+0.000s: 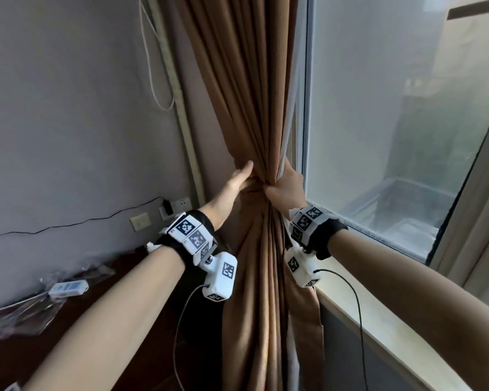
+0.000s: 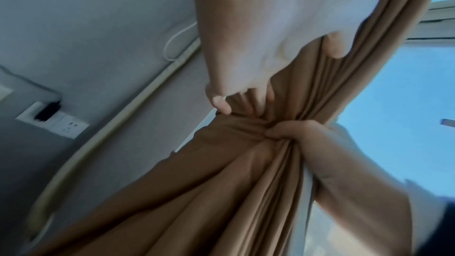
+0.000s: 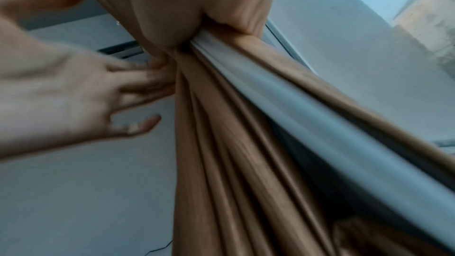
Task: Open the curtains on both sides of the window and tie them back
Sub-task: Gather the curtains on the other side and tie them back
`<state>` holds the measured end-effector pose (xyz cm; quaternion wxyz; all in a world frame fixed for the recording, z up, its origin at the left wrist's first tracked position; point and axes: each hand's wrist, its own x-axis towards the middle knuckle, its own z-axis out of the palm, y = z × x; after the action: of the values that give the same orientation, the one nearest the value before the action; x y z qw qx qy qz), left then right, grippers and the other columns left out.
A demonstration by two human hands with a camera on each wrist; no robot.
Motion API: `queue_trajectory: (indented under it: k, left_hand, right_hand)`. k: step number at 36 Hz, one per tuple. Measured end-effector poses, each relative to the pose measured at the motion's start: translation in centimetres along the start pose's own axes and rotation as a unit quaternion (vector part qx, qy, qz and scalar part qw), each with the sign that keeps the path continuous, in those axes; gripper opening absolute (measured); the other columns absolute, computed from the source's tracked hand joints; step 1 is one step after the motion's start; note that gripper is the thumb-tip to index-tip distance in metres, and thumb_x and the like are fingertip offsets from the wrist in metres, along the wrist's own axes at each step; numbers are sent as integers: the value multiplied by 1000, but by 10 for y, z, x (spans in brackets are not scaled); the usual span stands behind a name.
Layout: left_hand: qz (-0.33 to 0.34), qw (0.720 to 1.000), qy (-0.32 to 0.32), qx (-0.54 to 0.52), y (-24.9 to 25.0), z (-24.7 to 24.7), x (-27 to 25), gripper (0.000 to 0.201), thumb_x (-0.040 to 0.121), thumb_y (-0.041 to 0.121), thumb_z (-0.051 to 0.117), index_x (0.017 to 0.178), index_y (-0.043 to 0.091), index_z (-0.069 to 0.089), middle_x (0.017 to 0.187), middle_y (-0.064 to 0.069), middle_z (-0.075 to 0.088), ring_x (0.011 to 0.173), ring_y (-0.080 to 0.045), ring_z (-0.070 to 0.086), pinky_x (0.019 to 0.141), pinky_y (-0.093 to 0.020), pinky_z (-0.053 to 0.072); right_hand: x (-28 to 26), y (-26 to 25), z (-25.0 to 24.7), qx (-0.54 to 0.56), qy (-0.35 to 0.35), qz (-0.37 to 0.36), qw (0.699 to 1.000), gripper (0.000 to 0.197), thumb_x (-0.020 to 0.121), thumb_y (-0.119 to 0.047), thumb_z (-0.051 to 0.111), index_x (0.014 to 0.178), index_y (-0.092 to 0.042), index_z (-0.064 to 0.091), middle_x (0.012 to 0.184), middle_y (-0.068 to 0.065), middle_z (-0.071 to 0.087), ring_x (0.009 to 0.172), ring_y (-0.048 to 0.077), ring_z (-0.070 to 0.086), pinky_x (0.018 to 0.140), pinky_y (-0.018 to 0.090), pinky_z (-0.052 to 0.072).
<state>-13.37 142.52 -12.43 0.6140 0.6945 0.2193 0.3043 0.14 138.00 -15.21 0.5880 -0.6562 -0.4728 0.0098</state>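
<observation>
A brown curtain (image 1: 251, 94) with a pale lining (image 3: 270, 94) hangs bunched at the left edge of the window (image 1: 378, 108). My right hand (image 1: 277, 190) grips the gathered folds at their narrowest point, fingers wrapped tight round the fabric (image 2: 307, 139). My left hand (image 1: 246, 176) lies open against the curtain's left side, thumb up, with its straight fingers (image 3: 138, 83) reaching in behind the folds. From the left wrist, its fingertips (image 2: 221, 104) touch the pleats just above the right fist. No tie-back is in view.
A pale conduit (image 1: 181, 108) and a looped white cord (image 1: 158, 80) run down the wall left of the curtain. Wall sockets (image 1: 178, 206) hold a black charger with a trailing cable. A dark desk (image 1: 141, 255) carries a white remote (image 1: 68, 287). The windowsill (image 1: 378, 320) runs lower right.
</observation>
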Motion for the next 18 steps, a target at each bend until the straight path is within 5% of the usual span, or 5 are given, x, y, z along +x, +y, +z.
queue_trajectory:
  k: [5, 8, 11, 15, 18]
  left_hand:
    - [25, 973, 157, 166, -42, -5, -9, 14, 82, 23, 65, 76, 22, 52, 78, 0, 58, 77, -17, 53, 73, -32, 39]
    - [-95, 975, -25, 199, -67, 18, -28, 22, 88, 18, 59, 67, 12, 61, 61, -5, 59, 55, -17, 54, 54, -30, 40]
    - [-203, 930, -208, 225, -96, 42, -46, 21, 93, 26, 57, 90, 8, 65, 82, -6, 67, 62, -12, 66, 56, -21, 52]
    - [-154, 908, -71, 384, -127, 50, -36, 32, 84, 42, 62, 77, 11, 65, 84, -7, 71, 82, -20, 70, 80, -31, 56]
    - [-148, 890, -49, 427, -137, 54, -31, 45, 78, 53, 63, 102, 15, 66, 109, -6, 67, 112, -22, 59, 97, -31, 47]
  right_hand:
    - [-1, -6, -1, -23, -33, -22, 999, 52, 72, 1, 60, 122, -11, 52, 90, 0, 66, 84, 15, 61, 66, 7, 39]
    - [-1, -10, -2, -29, -46, -24, 998, 52, 73, 2, 60, 124, -8, 51, 86, -2, 61, 81, 13, 56, 66, 9, 36]
    - [1, -11, -6, -20, -60, -9, 998, 54, 74, 2, 60, 126, -8, 50, 88, -4, 60, 86, 17, 59, 73, 18, 43]
    - [3, -7, -12, -27, -58, 7, 998, 51, 75, 0, 59, 124, -10, 50, 89, -4, 58, 85, 13, 54, 73, 19, 41]
    - [5, -4, -15, -35, -48, 1, 998, 47, 75, 0, 58, 120, -9, 52, 86, -5, 58, 82, 12, 53, 66, 12, 38]
